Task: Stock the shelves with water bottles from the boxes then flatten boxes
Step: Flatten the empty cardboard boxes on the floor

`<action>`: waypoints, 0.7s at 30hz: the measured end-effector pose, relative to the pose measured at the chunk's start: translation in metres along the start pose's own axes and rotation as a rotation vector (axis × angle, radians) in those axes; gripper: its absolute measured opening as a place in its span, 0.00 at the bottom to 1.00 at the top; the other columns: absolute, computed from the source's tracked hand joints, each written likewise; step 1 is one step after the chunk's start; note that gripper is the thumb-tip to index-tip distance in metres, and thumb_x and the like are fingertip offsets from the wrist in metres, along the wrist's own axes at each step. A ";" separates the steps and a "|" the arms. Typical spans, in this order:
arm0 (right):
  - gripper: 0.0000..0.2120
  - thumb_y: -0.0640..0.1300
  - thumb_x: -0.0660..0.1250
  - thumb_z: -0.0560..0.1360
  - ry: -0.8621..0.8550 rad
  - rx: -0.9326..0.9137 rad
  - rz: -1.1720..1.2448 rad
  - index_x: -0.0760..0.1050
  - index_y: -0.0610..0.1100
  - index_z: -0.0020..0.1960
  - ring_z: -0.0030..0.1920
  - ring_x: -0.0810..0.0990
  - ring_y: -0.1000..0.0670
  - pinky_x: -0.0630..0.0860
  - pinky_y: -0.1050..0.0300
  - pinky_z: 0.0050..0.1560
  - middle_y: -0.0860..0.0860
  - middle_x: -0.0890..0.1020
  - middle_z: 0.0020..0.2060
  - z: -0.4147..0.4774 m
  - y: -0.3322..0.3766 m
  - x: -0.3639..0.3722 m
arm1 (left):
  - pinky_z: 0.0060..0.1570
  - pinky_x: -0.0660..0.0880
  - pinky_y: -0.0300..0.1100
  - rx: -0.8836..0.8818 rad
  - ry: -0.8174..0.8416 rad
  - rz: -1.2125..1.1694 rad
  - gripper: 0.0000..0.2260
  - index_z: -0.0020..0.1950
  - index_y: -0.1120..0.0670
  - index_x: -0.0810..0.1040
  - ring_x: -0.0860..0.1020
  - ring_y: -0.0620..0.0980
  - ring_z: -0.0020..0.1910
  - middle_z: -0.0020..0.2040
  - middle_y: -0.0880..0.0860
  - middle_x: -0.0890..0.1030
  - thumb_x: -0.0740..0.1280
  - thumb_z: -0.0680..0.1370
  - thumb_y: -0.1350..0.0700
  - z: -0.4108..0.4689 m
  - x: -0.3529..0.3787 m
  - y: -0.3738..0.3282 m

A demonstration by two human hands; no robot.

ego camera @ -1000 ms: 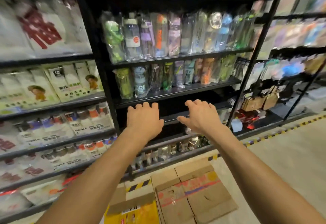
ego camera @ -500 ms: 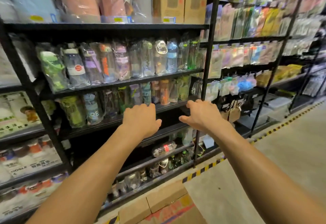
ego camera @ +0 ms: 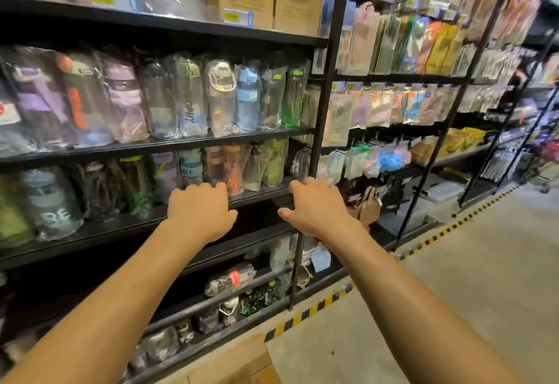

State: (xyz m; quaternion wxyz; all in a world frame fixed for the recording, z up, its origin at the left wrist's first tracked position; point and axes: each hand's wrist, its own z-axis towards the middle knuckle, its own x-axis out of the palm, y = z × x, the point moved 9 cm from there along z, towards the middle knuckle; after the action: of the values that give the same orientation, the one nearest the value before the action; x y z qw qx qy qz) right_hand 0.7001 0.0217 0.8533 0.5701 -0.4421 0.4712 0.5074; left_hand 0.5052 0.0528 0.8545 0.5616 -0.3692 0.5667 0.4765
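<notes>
Both hands are out in front of the rack. The left hand (ego camera: 201, 211) and right hand (ego camera: 316, 205) hover palm down with the fingers loosely curled, and neither has anything in it. Whether the fingertips brush the shelf edge, I cannot tell.

By my reading this is the gap between bottles: the hands are empty, so the next reach is down to the cardboard box (ego camera: 239, 365). Only a corner of it shows at the bottom edge, low between the two forearms and well below the hands. Done well, each bottle gets gripped around the body, because the plastic wrap looks slippery. Then it goes in upright, clear of the rows already standing.

The water bottles (ego camera: 220, 96) fill the shelf above the hands. A second row (ego camera: 193, 169) stands just beyond the knuckles of the left hand. Directly under the hands the dark shelf (ego camera: 242, 246) looks bare and seems the likely spot to fill. Lower down, one wrapped bottle (ego camera: 231, 277) lies on its side. The right hand sits close beside the black upright post (ego camera: 317, 141).
</notes>
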 end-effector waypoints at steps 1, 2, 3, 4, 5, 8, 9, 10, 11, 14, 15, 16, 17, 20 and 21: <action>0.28 0.65 0.63 0.79 0.000 -0.020 -0.017 0.71 0.46 0.70 0.66 0.74 0.38 0.72 0.39 0.67 0.43 0.76 0.65 0.014 -0.004 0.005 | 0.55 0.72 0.53 -0.023 -0.003 -0.002 0.22 0.66 0.53 0.70 0.78 0.58 0.61 0.62 0.55 0.78 0.59 0.83 0.37 0.012 0.006 -0.002; 0.27 0.64 0.63 0.80 -0.008 -0.038 -0.029 0.71 0.46 0.70 0.66 0.74 0.38 0.72 0.39 0.67 0.43 0.76 0.65 0.028 -0.007 0.010 | 0.55 0.73 0.53 -0.043 -0.004 -0.002 0.22 0.66 0.53 0.70 0.78 0.58 0.62 0.62 0.55 0.78 0.59 0.83 0.37 0.023 0.012 -0.002; 0.27 0.64 0.63 0.80 -0.020 -0.062 -0.035 0.71 0.46 0.69 0.66 0.74 0.38 0.72 0.39 0.67 0.43 0.77 0.64 0.042 -0.008 0.015 | 0.56 0.73 0.53 -0.067 -0.007 -0.004 0.23 0.67 0.53 0.69 0.78 0.59 0.62 0.63 0.55 0.78 0.59 0.83 0.37 0.032 0.018 -0.002; 0.26 0.64 0.63 0.80 -0.027 -0.092 -0.037 0.72 0.46 0.68 0.66 0.74 0.38 0.72 0.39 0.67 0.43 0.77 0.64 0.056 -0.007 0.020 | 0.56 0.73 0.53 -0.095 -0.004 -0.008 0.23 0.68 0.53 0.69 0.77 0.59 0.63 0.64 0.56 0.78 0.59 0.83 0.37 0.039 0.023 0.001; 0.26 0.63 0.64 0.80 -0.025 -0.125 -0.036 0.72 0.45 0.68 0.66 0.75 0.38 0.72 0.39 0.67 0.43 0.77 0.64 0.069 -0.003 0.027 | 0.56 0.73 0.53 -0.125 0.008 -0.010 0.23 0.69 0.53 0.69 0.77 0.60 0.63 0.64 0.56 0.78 0.59 0.83 0.37 0.043 0.029 0.005; 0.26 0.63 0.64 0.81 0.010 -0.247 -0.038 0.71 0.45 0.69 0.66 0.75 0.38 0.71 0.41 0.67 0.43 0.77 0.64 0.107 0.021 0.055 | 0.56 0.72 0.53 -0.231 0.052 0.006 0.25 0.73 0.54 0.67 0.76 0.60 0.64 0.66 0.57 0.77 0.58 0.84 0.37 0.053 0.048 0.028; 0.27 0.64 0.64 0.80 0.017 -0.296 -0.040 0.71 0.45 0.70 0.66 0.75 0.38 0.71 0.41 0.66 0.43 0.77 0.65 0.119 0.032 0.065 | 0.56 0.73 0.53 -0.277 0.054 0.015 0.26 0.74 0.54 0.67 0.76 0.60 0.65 0.67 0.57 0.77 0.58 0.84 0.37 0.054 0.054 0.038; 0.28 0.64 0.63 0.80 0.019 -0.349 -0.040 0.71 0.45 0.71 0.66 0.75 0.38 0.72 0.42 0.66 0.43 0.77 0.65 0.131 0.045 0.075 | 0.58 0.73 0.54 -0.330 0.053 0.022 0.26 0.74 0.54 0.67 0.76 0.61 0.65 0.67 0.58 0.77 0.58 0.84 0.37 0.053 0.059 0.049; 0.30 0.65 0.63 0.80 0.021 -0.407 -0.038 0.70 0.46 0.73 0.66 0.75 0.38 0.72 0.42 0.66 0.43 0.78 0.65 0.141 0.058 0.085 | 0.60 0.73 0.55 -0.387 0.054 0.028 0.26 0.74 0.55 0.67 0.76 0.61 0.66 0.68 0.58 0.76 0.59 0.84 0.37 0.051 0.064 0.059; 0.28 0.64 0.64 0.80 0.027 -0.606 -0.028 0.71 0.45 0.72 0.66 0.76 0.38 0.71 0.42 0.67 0.43 0.78 0.64 0.160 0.104 0.115 | 0.62 0.73 0.57 -0.583 0.094 0.040 0.27 0.75 0.55 0.66 0.75 0.62 0.67 0.69 0.59 0.76 0.59 0.84 0.38 0.031 0.086 0.082; 0.27 0.63 0.64 0.80 0.025 -0.681 -0.029 0.71 0.45 0.70 0.65 0.76 0.38 0.71 0.42 0.66 0.43 0.78 0.64 0.162 0.119 0.123 | 0.62 0.72 0.57 -0.660 0.107 0.032 0.27 0.75 0.55 0.66 0.75 0.63 0.67 0.69 0.59 0.76 0.60 0.84 0.38 0.019 0.094 0.087; 0.27 0.63 0.64 0.80 0.023 -0.758 -0.027 0.72 0.45 0.69 0.65 0.76 0.38 0.71 0.42 0.66 0.43 0.78 0.63 0.162 0.134 0.131 | 0.62 0.73 0.57 -0.740 0.119 0.020 0.27 0.74 0.55 0.67 0.75 0.63 0.67 0.68 0.59 0.76 0.60 0.84 0.38 0.006 0.103 0.090; 0.27 0.63 0.64 0.80 0.027 -0.832 -0.027 0.72 0.45 0.70 0.65 0.76 0.38 0.72 0.41 0.66 0.43 0.78 0.64 0.160 0.147 0.137 | 0.61 0.73 0.57 -0.819 0.132 0.002 0.26 0.73 0.55 0.67 0.75 0.63 0.66 0.68 0.59 0.76 0.60 0.84 0.38 -0.008 0.111 0.090; 0.29 0.63 0.64 0.81 0.051 -1.058 -0.029 0.71 0.45 0.72 0.65 0.77 0.38 0.72 0.41 0.65 0.42 0.78 0.65 0.139 0.180 0.157 | 0.59 0.73 0.56 -1.050 0.160 -0.066 0.24 0.71 0.55 0.68 0.76 0.64 0.65 0.65 0.60 0.77 0.63 0.82 0.41 -0.059 0.136 0.073; 0.29 0.63 0.64 0.81 0.049 -1.119 -0.016 0.70 0.45 0.72 0.65 0.77 0.38 0.73 0.41 0.64 0.43 0.79 0.64 0.130 0.187 0.163 | 0.59 0.74 0.55 -1.110 0.162 -0.062 0.24 0.71 0.56 0.68 0.76 0.64 0.64 0.65 0.60 0.78 0.63 0.82 0.41 -0.075 0.145 0.062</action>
State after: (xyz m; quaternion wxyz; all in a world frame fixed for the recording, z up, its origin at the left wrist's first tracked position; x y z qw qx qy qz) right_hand 0.5320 0.1931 0.7096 0.2412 -0.6927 0.1397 0.6652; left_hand 0.4107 0.0148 0.7130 0.2515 -0.6613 0.2610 0.6567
